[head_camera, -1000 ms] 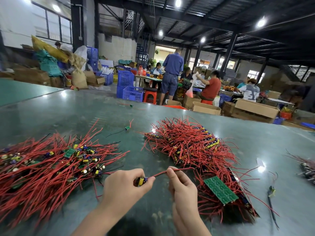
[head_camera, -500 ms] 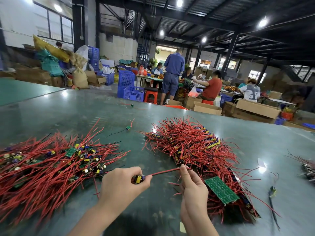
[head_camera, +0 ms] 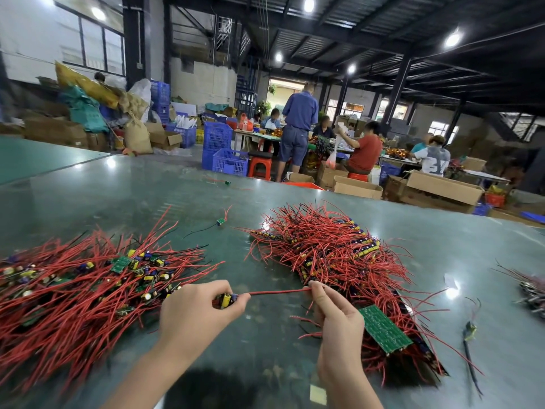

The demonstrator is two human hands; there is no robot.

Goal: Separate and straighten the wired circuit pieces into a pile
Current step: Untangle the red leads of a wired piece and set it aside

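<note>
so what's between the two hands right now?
Head view: a single red wire stretched nearly straight from the circuit piece pinched in the left hand to the right hand fingertips. Beneath it, bare green table.

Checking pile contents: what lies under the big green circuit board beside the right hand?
The green circuit board rests on the right-hand heap of red wired pieces, just right of the right hand. Whatever sits directly beneath the board is covered.

Bare table [head_camera: 259, 343] between wire piles [head_camera: 73, 290]
</note>
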